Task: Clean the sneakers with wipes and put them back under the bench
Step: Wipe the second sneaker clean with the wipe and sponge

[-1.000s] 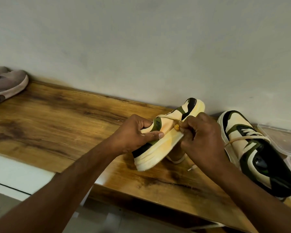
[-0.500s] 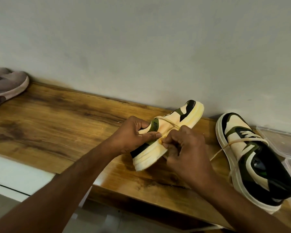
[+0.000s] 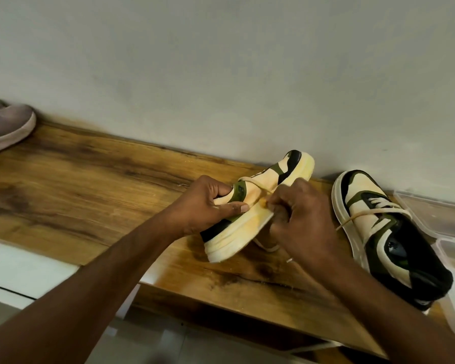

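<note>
Left hand [image 3: 210, 206]: curled round tilted sneaker [image 3: 258, 208], gripped at upper, heel resting on wooden bench top [image 3: 90, 185]. Right hand [image 3: 297, 219]: closed against midsole, pinching something small; wipe or lace end, cannot tell. Second sneaker [image 3: 389, 237]: upright on bench, just right, lace loose. Clear plastic container [image 3: 436, 214] beside it. Grey shoe [image 3: 5, 124] far left. Status judged: cleaning under way; neither sneaker returned under bench.
</note>
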Available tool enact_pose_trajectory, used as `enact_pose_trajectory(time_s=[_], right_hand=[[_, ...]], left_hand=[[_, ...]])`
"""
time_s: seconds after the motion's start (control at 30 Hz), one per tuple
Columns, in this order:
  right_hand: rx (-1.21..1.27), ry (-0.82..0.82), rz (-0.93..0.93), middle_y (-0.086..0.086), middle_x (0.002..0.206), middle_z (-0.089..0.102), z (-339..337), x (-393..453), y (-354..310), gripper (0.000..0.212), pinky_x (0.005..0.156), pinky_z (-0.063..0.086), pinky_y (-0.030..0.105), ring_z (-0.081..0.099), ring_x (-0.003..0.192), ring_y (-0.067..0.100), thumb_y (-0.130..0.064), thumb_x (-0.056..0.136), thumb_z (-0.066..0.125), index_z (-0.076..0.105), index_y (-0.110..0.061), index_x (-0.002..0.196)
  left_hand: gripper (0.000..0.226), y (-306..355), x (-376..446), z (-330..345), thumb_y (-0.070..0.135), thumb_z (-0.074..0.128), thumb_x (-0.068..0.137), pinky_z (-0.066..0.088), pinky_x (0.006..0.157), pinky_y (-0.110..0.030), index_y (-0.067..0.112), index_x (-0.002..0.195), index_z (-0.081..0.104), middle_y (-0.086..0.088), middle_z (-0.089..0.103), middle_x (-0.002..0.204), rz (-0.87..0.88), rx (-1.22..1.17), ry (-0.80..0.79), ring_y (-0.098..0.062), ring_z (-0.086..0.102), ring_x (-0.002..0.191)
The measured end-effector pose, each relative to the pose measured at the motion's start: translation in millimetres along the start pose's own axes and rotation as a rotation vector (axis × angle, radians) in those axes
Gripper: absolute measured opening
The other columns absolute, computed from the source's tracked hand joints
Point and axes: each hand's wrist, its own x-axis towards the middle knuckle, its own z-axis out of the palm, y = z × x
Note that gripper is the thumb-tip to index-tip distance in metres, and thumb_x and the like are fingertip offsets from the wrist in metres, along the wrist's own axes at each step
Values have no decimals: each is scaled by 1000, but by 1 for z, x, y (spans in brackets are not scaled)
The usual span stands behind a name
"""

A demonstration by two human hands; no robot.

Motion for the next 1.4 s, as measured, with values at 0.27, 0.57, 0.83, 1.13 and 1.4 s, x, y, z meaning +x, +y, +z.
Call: enact_pose_trajectory(time_s=[0.27,0.57,0.83,1.13,1.4], right_hand=[[12,16,28,-4,87,62,9,-17,-17,24,72,51,27,57,83,13,2,78,77,76,-20,89],[-41,39,-105,-4,90,64,-9,-8,0,26,66,58,33,60,78,11,2,78,83,81,-14,99],[-11,204,9,-3,91,67,-33,20,40,16,65,53,28,61,75,7,-16,87,82,82,-19,102],[-15,100,-178,-1,94,62,2,-9,0,24,62,54,28,59,79,14,-3,82,82,81,-11,105],[-20,246,-74,1,92,66,-20,13,41,24,70,53,24,61,78,9,5,80,78,80,-13,96]], left_hand=[[16,3,2,-5,16,81,90,47,61,-19,23,76,80,8,77,75,5,46,-7,-1,64,69],[22,15,-4,-24,17,84,87,43,53,-13,31,72,78,14,74,67,-7,173,-68,4,63,59],[24,10,-11,-39,36,85,81,47,54,-24,12,81,83,-2,79,77,8,221,-23,-18,71,63],[24,10,-10,-40,42,83,75,45,53,-22,18,73,82,-1,78,73,-48,154,30,-13,67,62],[9,13,-6,-34,25,85,80,46,52,-16,20,73,81,2,79,74,-74,131,-13,-3,69,62]])
